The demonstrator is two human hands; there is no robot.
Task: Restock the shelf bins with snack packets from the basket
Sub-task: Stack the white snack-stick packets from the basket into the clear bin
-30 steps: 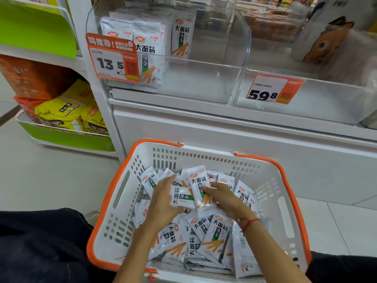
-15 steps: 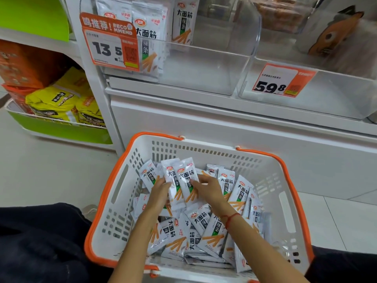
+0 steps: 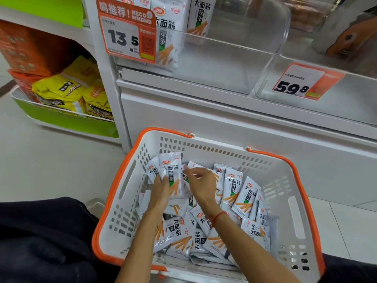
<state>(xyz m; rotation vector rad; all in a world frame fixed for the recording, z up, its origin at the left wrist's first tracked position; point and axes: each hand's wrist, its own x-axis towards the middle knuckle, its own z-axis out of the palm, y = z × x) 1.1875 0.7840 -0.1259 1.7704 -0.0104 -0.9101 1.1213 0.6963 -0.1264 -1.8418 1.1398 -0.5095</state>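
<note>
1. Left hand (image 3: 161, 187) curled round a small upright stack of silver-white foil snack packets printed with orange sticks (image 3: 171, 174); right hand (image 3: 201, 183) loosely bent beside the stack, fingertips (image 3: 188, 172) pinching at another packet's edge, hold unclear.
2. Remaining packets heaped loose in the white plastic shopping basket with orange rim (image 3: 293, 166).
3. Likely slip: slick foil fanning out of a one-handed hold during the lift, packets dropping back or onto the floor.
4. Possible snag on the clear plastic shelf bin (image 3: 224, 64) lip above, already partly stocked behind the orange price tag (image 3: 127, 29).
5. Pale tiled floor (image 3: 51, 160) underneath; yellow bags (image 3: 67, 90) on the neighbouring green shelf.
</note>
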